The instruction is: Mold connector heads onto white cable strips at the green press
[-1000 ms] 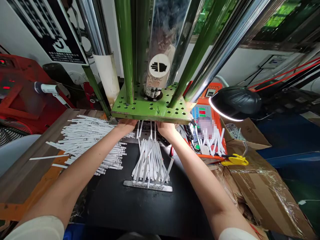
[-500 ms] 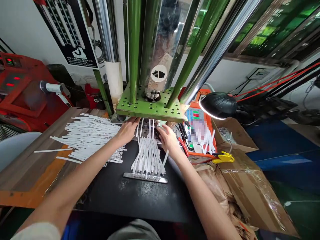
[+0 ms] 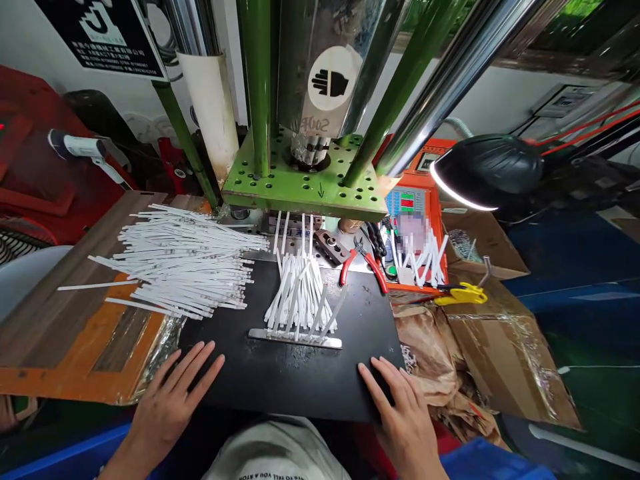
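- Two bare hands, read on a clock face centred on the one metal bar [image 3: 295,339].
- Left hand [image 3: 173,393], at eight o'clock: fingers stretched and loosely spread over the left edge of the one black table top [image 3: 285,387], holding nothing.
- Right hand [image 3: 403,417], at four: fingers straight, spread a little, holding nothing, fingertips at the table's right edge.
- One bunch of white strips [image 3: 300,293], just beyond the bar towards twelve, overlapping too much to count.
- Four more strips stand beyond the bunch, reaching up to one green plate [image 3: 305,193] at twelve.
- One larger pile of white strips [image 3: 185,257], at ten, also too many to count; one strip juts out far to its left.
- One dark metal block [image 3: 331,248] and one pair of red-handled pliers [image 3: 359,250] near one.
- One black lamp [image 3: 487,167], at two, lit.
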The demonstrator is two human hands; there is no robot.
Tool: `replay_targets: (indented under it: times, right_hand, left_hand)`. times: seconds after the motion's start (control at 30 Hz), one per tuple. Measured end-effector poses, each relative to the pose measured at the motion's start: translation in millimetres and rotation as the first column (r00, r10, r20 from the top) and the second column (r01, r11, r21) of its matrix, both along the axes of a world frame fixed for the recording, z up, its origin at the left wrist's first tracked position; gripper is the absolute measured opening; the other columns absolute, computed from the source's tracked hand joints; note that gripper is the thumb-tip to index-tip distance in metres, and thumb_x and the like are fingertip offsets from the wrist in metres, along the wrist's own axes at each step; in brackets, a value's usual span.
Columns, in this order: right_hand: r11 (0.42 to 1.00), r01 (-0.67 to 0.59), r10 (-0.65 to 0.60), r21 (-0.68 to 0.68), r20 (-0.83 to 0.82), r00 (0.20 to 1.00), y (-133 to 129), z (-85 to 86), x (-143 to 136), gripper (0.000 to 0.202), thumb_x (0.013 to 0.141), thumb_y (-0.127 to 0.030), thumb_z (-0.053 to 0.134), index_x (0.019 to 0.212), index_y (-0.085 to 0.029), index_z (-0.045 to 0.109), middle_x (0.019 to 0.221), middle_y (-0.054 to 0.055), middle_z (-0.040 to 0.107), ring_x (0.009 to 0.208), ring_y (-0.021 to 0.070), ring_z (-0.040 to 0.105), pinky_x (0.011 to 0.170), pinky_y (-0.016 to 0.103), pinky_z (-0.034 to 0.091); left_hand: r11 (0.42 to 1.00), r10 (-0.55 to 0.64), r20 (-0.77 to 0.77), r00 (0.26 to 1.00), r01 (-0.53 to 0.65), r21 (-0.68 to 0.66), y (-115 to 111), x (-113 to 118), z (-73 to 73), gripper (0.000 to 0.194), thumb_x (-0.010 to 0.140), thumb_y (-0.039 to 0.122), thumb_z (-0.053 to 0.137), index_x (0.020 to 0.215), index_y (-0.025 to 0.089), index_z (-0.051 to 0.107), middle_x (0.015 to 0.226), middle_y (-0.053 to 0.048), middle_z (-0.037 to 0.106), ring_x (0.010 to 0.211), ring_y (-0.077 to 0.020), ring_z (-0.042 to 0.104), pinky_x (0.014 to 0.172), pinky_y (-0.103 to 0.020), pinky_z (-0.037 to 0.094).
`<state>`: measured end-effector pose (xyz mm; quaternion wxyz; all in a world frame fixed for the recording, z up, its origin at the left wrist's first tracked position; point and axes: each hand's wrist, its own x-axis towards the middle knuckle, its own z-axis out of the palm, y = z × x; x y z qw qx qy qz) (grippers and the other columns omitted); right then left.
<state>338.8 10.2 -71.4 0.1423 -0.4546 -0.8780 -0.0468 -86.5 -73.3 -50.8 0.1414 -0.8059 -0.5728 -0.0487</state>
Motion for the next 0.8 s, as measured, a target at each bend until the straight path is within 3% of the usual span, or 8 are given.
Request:
replay_targets:
  times: [0.2, 0.53, 0.63, 0.7, 0.8]
  right_hand:
    - [1.0, 0.015, -0.015, -0.016, -0.001, 1.0, 0, 0.3, -2, 0.085, 0.078, 0.0, 0.041, 0.156, -0.032, 0.025, 0.139, 0.01, 0.055, 0.127, 0.0305, 0.053, 0.105, 0.054, 0.041]
    - [0.998, 0.04, -0.041, -0.055, -0.021, 0.999, -2, 4.3, -5, 0.082, 0.077, 0.001, 0.041, 0.152, -0.032, 0.035, 0.138, 0.009, 0.055, 0.129, 0.0302, 0.051, 0.107, 0.055, 0.04]
    - [0.997, 0.044, -0.045, -0.067, -0.009, 0.999, -3, 6.9, -4, 0.082, 0.076, 0.002, 0.042, 0.151, -0.03, 0.037, 0.138, 0.011, 0.054, 0.131, 0.0306, 0.049, 0.107, 0.055, 0.038]
    - [0.994, 0.027, -0.028, -0.103, -0.012, 1.0, -2, 13.2, -3, 0.073, 0.081, -0.003, 0.047, 0.15, -0.027, 0.039, 0.139, 0.013, 0.052, 0.132, 0.0323, 0.047, 0.107, 0.057, 0.037]
    - [0.973, -0.083, 0.065, -0.216, -0.089, 0.994, 4, 28.2, -9, 0.062, 0.087, -0.031, 0.064, 0.144, -0.022, 0.045, 0.143, 0.017, 0.048, 0.134, 0.0362, 0.043, 0.107, 0.061, 0.036]
  left_hand:
    - [0.999, -0.028, -0.073, 0.997, 0.031, 0.043, 1, -6, -6.5, 0.065, 0.086, -0.001, 0.042, 0.146, 0.023, 0.044, 0.15, -0.01, 0.045, 0.134, -0.026, 0.049, 0.12, -0.047, 0.024]
    - [1.0, -0.002, 0.02, 1.0, 0.002, 0.021, -2, -6, -12.7, 0.068, 0.089, 0.004, 0.039, 0.152, 0.029, 0.032, 0.146, -0.008, 0.05, 0.133, -0.0266, 0.05, 0.119, -0.047, 0.027]
    - [1.0, -0.001, 0.026, 1.0, 0.0, 0.007, -2, -4, -8.1, 0.066, 0.091, 0.008, 0.039, 0.153, 0.027, 0.03, 0.146, -0.01, 0.05, 0.133, -0.0282, 0.05, 0.118, -0.049, 0.027]
    - [0.999, -0.015, 0.052, 0.999, 0.017, -0.034, 3, 1, 0.4, 0.06, 0.095, 0.019, 0.043, 0.153, 0.024, 0.03, 0.147, -0.014, 0.048, 0.135, -0.0336, 0.046, 0.115, -0.055, 0.028]
    - [0.992, -0.062, 0.177, 0.982, 0.08, -0.099, 21, 17, 16.5, 0.065, 0.094, 0.047, 0.052, 0.15, 0.018, 0.034, 0.146, -0.019, 0.046, 0.134, -0.0389, 0.043, 0.108, -0.056, 0.034]
